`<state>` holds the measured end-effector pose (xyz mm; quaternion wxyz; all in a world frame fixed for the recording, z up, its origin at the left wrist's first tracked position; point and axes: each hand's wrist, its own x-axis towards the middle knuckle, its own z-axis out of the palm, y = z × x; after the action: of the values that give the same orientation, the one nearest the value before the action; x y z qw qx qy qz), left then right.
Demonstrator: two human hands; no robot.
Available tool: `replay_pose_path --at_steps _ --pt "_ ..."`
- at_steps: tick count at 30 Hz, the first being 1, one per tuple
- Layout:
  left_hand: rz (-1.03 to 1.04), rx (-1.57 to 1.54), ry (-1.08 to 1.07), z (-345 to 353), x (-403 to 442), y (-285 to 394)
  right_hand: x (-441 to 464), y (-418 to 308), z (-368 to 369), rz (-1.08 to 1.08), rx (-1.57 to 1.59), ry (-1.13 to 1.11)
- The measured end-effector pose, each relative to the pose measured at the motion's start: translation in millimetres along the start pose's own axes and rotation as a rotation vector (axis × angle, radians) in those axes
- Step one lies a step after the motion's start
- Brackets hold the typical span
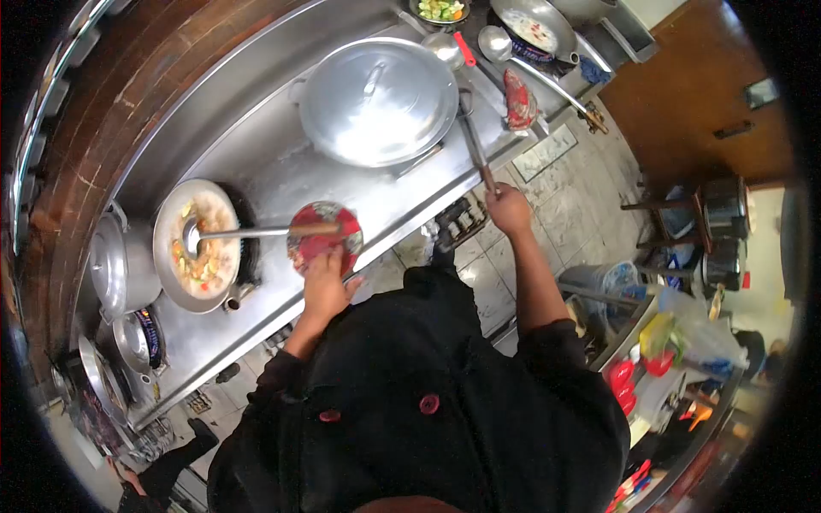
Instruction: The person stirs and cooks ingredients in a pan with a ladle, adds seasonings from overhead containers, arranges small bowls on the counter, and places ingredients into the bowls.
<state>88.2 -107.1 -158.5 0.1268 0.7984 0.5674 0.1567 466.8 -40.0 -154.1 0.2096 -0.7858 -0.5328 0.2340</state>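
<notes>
Stainless-steel counter (278, 162), curved by the lens and streaked with bright reflections, ran across the kitchen above a tiled floor (547, 184). Nearest, at its front edge, the left hand (323, 286) lay on a red cloth (301, 224), fingers close together and thumb held apart; whether they pinched the fabric I could not tell. That cloth looked rumpled and roundish, mostly red with a greyish, patterned patch along its upper side. Across it rested the wooden handle of a ladle (265, 231), whose metal shaft reached left to a bowl dipped in a pale wok (165, 256) (creamy liquid, with orange and green bits). Off to the right, the right hand (510, 211) had its fingers curled tightly around the brown grip of a long-handled tool (475, 145), its dark shaft slanting up beside a wide lidded pot (380, 103), dull silver and glaring. Farther off lay another red cloth (519, 100), and beyond it stood a pan (560, 36) of whitish food.
</notes>
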Motion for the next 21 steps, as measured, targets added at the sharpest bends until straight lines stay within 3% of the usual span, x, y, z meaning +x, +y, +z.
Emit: replay_pose_path --at_steps 1,2,5,6,8,10,13,14,15,17,19,20,21 --pt "-0.202 0.142 -0.194 16 7 8 25 17 12 -0.019 -0.134 0.028" --pt "-0.180 0.183 -0.169 34 10 9 45 34 24 -0.035 -0.264 0.055" --pt "-0.117 0.305 -0.244 70 8 -1 69 47 28 -0.028 -0.118 -0.154" --pt "-0.153 0.252 -0.280 69 8 -1 67 55 28 -0.003 -0.020 -0.199" --pt "-0.296 0.177 -0.145 69 4 5 68 73 20 -0.004 0.169 -0.251" --pt "-0.277 0.102 -0.010 63 16 19 73 104 12 0.153 0.507 -0.686" --pt "-0.343 0.195 -0.010 73 19 20 59 128 -4 0.171 0.775 -0.797" --pt "-0.340 0.196 -0.011 74 20 23 55 132 -18 0.280 0.850 -0.799" --pt "-0.340 0.131 0.071 68 29 36 49 137 -32 0.394 0.921 -0.797" --pt "-0.328 0.052 0.165 68 52 55 50 164 -40 0.328 0.841 -0.772" --pt "-0.970 -0.639 0.154 68 70 70 45 168 -57 0.270 0.755 -0.761" --pt "-0.738 -0.609 0.208 65 77 76 41 168 -65 0.281 0.723 -0.726" --pt "-0.732 -0.618 0.213 77 75 66 35 167 -73 0.276 0.717 -0.718"
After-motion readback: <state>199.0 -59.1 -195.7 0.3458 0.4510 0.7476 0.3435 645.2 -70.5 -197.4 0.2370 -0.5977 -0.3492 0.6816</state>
